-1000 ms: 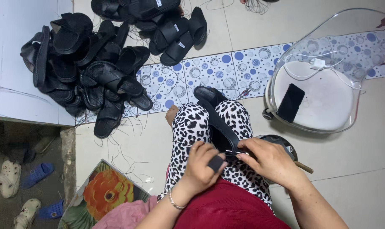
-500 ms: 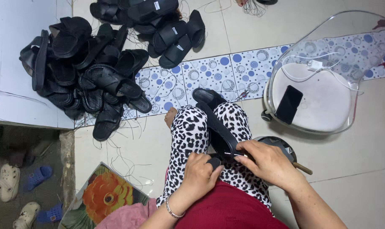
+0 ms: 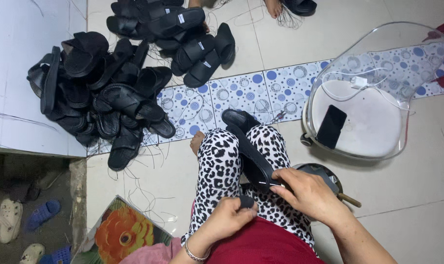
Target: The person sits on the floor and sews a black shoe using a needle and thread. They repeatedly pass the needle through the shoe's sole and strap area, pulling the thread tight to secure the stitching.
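Black slide sandal (image 3: 246, 146) lies lengthwise on the person's lap, over the leopard-print trousers (image 3: 219, 166), toe end pointing to 12 o'clock. Right hand (image 3: 310, 195) clasps the sandal's near edge at its 5 o'clock end, fingers curled over the rim; something thin and pale shows at the fingertips, maybe a thread or blade, can't tell which. Left hand (image 3: 229, 217) is clenched around a small dark object (image 3: 246, 201), likely a tool handle or trimmed piece, kind unclear.

Risks, judged: the sandal sits on a sloped thigh and is held at one end only, so it could slide off toward 12 o'clock if the right hand loosens. If the thin thing is a cutter, the left fingers sit close to it and the leg is right beneath, so a slip could nick skin or fabric. Loose threads (image 3: 148, 195) on the floor could tangle round the bare foot (image 3: 197, 142).

Hidden or unclear: the sandal's heel end is covered by the right hand. A dark round container (image 3: 324, 173) at 3 o'clock of the right hand is mostly blocked by it; a stick-like handle (image 3: 349, 199) pokes out. Pile of black sandals (image 3: 100, 93) at 10 o'clock, count impossible. Second heap (image 3: 183, 34) at 12 o'clock is cut by the frame top, with another person's foot (image 3: 273, 7) partly cropped. Clear plastic chair (image 3: 368, 93) at 2 o'clock holds a phone (image 3: 331, 126) and a white cable.
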